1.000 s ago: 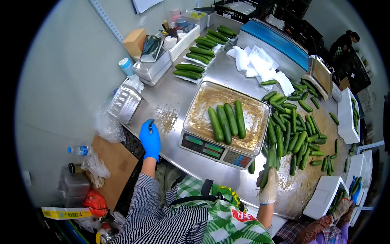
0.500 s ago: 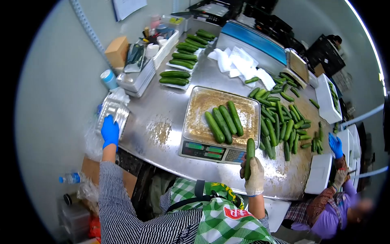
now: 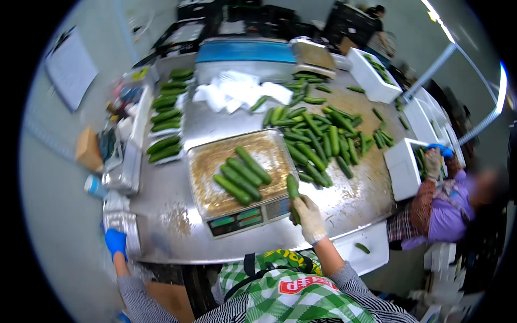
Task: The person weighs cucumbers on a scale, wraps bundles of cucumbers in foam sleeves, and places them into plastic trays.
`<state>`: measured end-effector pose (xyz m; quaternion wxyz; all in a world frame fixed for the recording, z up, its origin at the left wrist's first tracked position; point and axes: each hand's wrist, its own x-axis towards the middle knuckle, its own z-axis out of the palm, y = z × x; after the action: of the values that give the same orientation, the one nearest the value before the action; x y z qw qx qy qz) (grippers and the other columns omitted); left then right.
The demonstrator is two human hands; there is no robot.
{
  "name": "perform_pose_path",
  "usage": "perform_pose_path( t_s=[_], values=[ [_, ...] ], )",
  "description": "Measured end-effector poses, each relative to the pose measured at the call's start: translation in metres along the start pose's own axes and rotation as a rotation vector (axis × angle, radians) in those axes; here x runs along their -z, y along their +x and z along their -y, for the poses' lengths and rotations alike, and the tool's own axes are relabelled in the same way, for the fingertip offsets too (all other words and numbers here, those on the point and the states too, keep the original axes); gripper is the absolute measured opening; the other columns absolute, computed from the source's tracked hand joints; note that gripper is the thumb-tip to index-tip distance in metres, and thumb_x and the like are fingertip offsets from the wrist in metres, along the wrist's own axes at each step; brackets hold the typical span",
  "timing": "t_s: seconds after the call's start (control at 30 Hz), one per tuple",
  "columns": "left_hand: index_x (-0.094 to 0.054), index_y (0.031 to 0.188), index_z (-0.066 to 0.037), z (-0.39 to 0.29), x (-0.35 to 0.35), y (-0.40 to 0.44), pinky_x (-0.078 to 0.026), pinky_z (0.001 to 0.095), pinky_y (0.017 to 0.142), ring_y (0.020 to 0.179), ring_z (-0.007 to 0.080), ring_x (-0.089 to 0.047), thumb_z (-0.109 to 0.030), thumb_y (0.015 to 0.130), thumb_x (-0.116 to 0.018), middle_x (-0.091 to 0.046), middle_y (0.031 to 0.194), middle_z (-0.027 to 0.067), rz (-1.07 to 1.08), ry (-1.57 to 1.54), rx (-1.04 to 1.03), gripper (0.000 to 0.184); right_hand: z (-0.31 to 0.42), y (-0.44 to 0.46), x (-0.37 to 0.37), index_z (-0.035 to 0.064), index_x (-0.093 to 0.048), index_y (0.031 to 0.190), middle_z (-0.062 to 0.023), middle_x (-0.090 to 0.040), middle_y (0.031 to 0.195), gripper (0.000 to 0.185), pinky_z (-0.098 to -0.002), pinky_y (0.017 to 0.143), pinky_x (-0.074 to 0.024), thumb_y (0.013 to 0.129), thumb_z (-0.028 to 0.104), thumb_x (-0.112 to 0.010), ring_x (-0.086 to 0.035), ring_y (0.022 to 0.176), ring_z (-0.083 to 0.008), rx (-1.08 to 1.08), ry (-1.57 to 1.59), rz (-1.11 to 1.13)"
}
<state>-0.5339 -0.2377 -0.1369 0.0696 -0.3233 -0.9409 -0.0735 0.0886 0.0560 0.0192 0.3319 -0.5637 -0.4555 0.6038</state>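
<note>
My right hand (image 3: 309, 218), in a cream knit glove, is closed around a green cucumber (image 3: 292, 187) just off the front right corner of the scale (image 3: 196, 185). On the scale's stained metal pan lie several cucumbers (image 3: 242, 175) side by side. At the left end of the table, my left hand (image 3: 116, 243), in a blue glove, rests on the near edge of a stack of clear plastic trays (image 3: 129, 222). Its fingers are slightly blurred and seem to lie over the edge. A large pile of loose cucumbers (image 3: 323, 137) spreads right of the scale.
Several white trays of cucumbers (image 3: 166, 116) line the back left. Crumpled white sheets (image 3: 229, 91) lie before a blue-topped box (image 3: 245, 52). At right, a co-worker (image 3: 441, 207) reaches into a white foam box (image 3: 396, 169). A second scale (image 3: 316, 56) stands behind.
The view has swung to the right. My right hand still grips the cucumber and my left stays at the trays. The co-worker's blue-gloved hand has moved into the foam box.
</note>
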Motion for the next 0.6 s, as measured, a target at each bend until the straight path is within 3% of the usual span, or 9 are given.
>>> perform_pose_path(
  t_s=[0.07,0.13,0.23,0.3,0.37,0.43,0.53,0.6],
  values=[
    [-0.063,0.065,0.0,-0.016,0.008,-0.008,-0.052,0.0494,0.062,0.065,0.0415,-0.064,-0.013,0.061,-0.07,-0.064,0.069,0.0235,-0.085,0.013,-0.017,0.016,0.007,0.02,0.005,-0.0028,-0.056,0.117,-0.0073,-0.062,0.085,0.038,-0.0268,0.054,-0.0446,0.099,0.03,-0.053,-0.056,0.061,-0.0121,0.07,-0.065,-0.03],
    [-0.065,0.079,0.002,-0.051,0.048,-0.014,-0.051,0.0481,0.07,0.076,0.0403,-0.066,-0.013,0.07,-0.066,-0.067,0.082,0.025,0.109,0.067,0.118,0.018,0.014,0.039,0.007,-0.003,-0.055,0.122,-0.0072,-0.063,0.086,0.04,-0.0269,0.055,-0.046,0.098,0.03,-0.055,-0.057,0.062,-0.0114,0.161,-0.199,-0.044],
    [-0.06,0.093,0.003,-0.058,0.065,-0.032,-0.048,0.0466,0.076,0.082,0.0412,-0.061,-0.014,0.082,-0.062,-0.063,0.094,0.0241,-0.297,-0.055,-0.018,0.02,0.013,0.062,0.004,-0.0011,-0.053,0.13,-0.0235,-0.067,0.107,0.049,-0.0395,0.085,-0.0509,0.094,0.032,-0.059,-0.067,0.098,-0.0347,0.288,-0.407,-0.096],
    [-0.057,0.106,0.003,-0.075,0.096,-0.039,-0.048,0.044,0.082,0.09,0.0402,-0.059,-0.016,0.092,-0.058,-0.061,0.107,0.0237,-0.28,-0.21,0.176,0.023,0.023,0.063,0.002,-0.0026,-0.052,0.13,-0.0295,-0.063,0.117,0.051,-0.0416,0.096,-0.0466,0.094,0.032,-0.059,-0.061,0.113,-0.042,0.223,-0.395,-0.051],
    [-0.057,0.111,0.003,-0.112,0.121,-0.056,-0.048,0.0424,0.081,0.09,0.0392,-0.06,-0.019,0.098,-0.055,-0.063,0.105,0.0234,-0.445,-0.272,0.231,0.026,0.026,0.063,-0.001,-0.0029,-0.052,0.131,-0.029,-0.063,0.116,0.051,-0.0415,0.096,-0.0469,0.094,0.032,-0.059,-0.061,0.111,-0.0418,0.281,-0.472,-0.075],
    [-0.059,0.11,0.006,-0.143,0.128,-0.073,-0.049,0.0412,0.079,0.089,0.0334,-0.061,-0.018,0.1,-0.054,-0.066,0.103,0.0214,-0.408,-0.333,0.327,0.026,0.014,0.072,-0.001,-0.0029,-0.053,0.129,-0.0293,-0.064,0.113,0.049,-0.0417,0.094,-0.048,0.094,0.03,-0.06,-0.062,0.108,-0.0435,0.35,-0.414,-0.089],
    [-0.059,0.114,0.008,-0.159,0.094,-0.088,-0.049,0.0394,0.084,0.091,0.0339,-0.063,-0.026,0.103,-0.051,-0.067,0.102,0.0214,-0.644,-0.391,0.159,0.036,0.02,0.078,0.013,-0.0018,-0.057,0.126,-0.0294,-0.066,0.107,0.045,-0.0421,0.09,-0.0496,0.095,0.031,-0.059,-0.063,0.104,-0.0436,0.35,-0.387,-0.135],
    [-0.054,0.127,0.008,-0.171,0.088,-0.12,-0.05,0.0387,0.089,0.102,0.0332,-0.062,-0.018,0.1,-0.056,-0.064,0.117,0.0209,-0.618,0.361,-0.077,0.037,0.018,0.093,0.031,-0.0011,-0.059,0.123,-0.0291,-0.066,0.104,0.044,-0.0424,0.088,-0.0501,0.096,0.032,-0.058,-0.064,0.103,-0.0432,0.325,-0.359,-0.171]
  ],
)
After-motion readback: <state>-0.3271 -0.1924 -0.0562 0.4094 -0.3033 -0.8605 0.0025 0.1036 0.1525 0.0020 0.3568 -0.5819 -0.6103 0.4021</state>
